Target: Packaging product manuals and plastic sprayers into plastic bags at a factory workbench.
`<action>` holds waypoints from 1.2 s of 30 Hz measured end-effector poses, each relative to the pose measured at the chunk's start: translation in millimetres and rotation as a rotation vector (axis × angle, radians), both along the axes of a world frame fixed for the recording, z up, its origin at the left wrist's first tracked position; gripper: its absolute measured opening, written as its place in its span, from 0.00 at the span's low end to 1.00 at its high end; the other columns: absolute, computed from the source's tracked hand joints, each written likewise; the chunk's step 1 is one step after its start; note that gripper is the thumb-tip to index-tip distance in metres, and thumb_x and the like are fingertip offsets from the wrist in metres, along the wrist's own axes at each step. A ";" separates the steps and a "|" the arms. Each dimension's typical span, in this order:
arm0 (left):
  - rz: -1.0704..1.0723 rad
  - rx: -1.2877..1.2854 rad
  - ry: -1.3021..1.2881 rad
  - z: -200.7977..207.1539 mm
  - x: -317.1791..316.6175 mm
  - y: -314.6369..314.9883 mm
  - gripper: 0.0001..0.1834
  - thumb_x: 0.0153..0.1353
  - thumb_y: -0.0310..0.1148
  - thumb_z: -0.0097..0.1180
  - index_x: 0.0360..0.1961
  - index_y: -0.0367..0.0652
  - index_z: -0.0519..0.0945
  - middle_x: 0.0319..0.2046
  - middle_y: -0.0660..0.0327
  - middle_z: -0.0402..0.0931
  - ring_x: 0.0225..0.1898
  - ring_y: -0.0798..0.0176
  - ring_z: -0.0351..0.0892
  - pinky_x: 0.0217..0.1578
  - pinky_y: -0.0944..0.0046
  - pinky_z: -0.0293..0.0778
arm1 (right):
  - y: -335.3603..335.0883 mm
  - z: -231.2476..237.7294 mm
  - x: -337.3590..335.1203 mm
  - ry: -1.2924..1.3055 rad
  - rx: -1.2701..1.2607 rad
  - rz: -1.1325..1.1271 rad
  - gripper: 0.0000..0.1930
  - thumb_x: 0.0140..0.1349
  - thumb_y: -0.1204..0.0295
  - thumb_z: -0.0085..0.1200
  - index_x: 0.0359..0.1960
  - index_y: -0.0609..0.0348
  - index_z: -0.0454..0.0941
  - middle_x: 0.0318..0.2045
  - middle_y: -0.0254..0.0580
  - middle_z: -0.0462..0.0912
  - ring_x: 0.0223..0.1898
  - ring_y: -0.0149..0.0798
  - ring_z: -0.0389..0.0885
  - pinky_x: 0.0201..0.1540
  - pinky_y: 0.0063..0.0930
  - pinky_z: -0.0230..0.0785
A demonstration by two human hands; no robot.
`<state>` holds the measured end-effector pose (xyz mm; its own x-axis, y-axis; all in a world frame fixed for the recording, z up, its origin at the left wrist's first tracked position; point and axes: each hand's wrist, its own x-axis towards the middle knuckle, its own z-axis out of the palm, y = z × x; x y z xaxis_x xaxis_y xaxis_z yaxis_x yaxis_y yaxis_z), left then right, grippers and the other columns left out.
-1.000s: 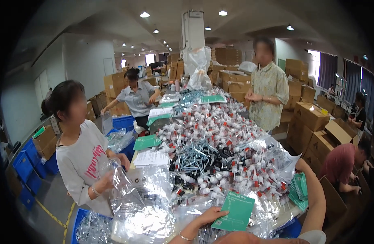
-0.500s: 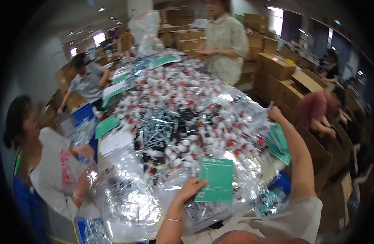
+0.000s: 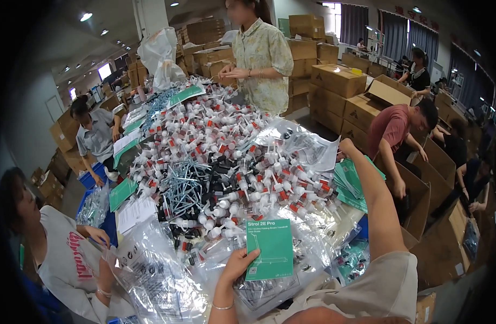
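My left hand (image 3: 238,263) has the green booklet (image 3: 277,249) pinched by its left edge, thumb on the cover, held upright over the near edge of the table; white print runs across its top, with a thin line drawing below and a small square code in the lower left corner. My right hand (image 3: 348,148) is stretched out to the right, its fingers at the edge of a clear plastic bag (image 3: 324,155) — I cannot tell whether they grip it. Just beside that forearm lies a fanned stack of green booklets (image 3: 349,186), and below it a bit of blue container (image 3: 363,230) shows by a clear bag of small parts (image 3: 351,263). Past my booklet spreads a heap of small white-topped bottles (image 3: 226,132), many with red on them, around a tangle of silvery metal rods (image 3: 184,184) and some black pieces. Near left, large clear bags (image 3: 156,275) carry dark printed symbols; beyond them are white sheets (image 3: 135,214) with printed lines and another green booklet (image 3: 122,193). At the left, a blue bin (image 3: 112,221) has clear bags in it, next to a co-worker in a white top (image 3: 64,259) with pink lettering. At the right, a person in a red shirt (image 3: 389,127) reaches into a cardboard box (image 3: 418,208), near stacked cartons (image 3: 337,81) bearing dark marks; red characters (image 3: 416,13) sit high on the far wall.
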<state>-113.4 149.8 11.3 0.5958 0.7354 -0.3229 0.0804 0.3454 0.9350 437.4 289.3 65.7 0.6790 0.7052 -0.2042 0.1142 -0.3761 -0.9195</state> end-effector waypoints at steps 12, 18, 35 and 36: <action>-0.028 0.050 0.031 2.6 1.2 1.2 0.14 0.62 0.36 0.52 0.41 0.35 0.79 0.31 0.68 0.78 0.30 0.78 0.72 0.31 0.76 0.70 | 7.6 -7.5 16.6 0.091 0.030 0.023 0.06 0.54 0.76 0.49 0.29 0.67 0.74 0.25 0.47 0.77 0.18 0.42 0.76 0.20 0.34 0.74; 0.013 0.040 0.011 -0.6 -3.0 -2.3 0.13 0.62 0.35 0.52 0.40 0.35 0.79 0.32 0.67 0.78 0.30 0.77 0.74 0.31 0.75 0.71 | 6.0 16.7 -18.8 -0.274 -0.123 0.148 0.07 0.52 0.79 0.49 0.29 0.74 0.73 0.23 0.50 0.77 0.16 0.42 0.77 0.15 0.35 0.73; -0.019 0.032 -0.081 -2.1 -2.8 -4.5 0.15 0.60 0.37 0.54 0.40 0.33 0.79 0.33 0.63 0.79 0.32 0.74 0.75 0.34 0.73 0.72 | -85.1 185.1 -98.6 -1.025 -0.301 0.158 0.11 0.49 0.78 0.44 0.28 0.74 0.77 0.29 0.62 0.80 0.30 0.56 0.81 0.32 0.42 0.76; -0.013 0.010 -0.114 -1.0 -2.5 -6.0 0.15 0.60 0.36 0.55 0.40 0.33 0.79 0.33 0.63 0.79 0.32 0.74 0.76 0.34 0.73 0.72 | -92.4 190.1 -95.6 -1.123 -0.278 0.155 0.11 0.49 0.77 0.45 0.28 0.73 0.78 0.29 0.62 0.80 0.32 0.56 0.81 0.35 0.42 0.75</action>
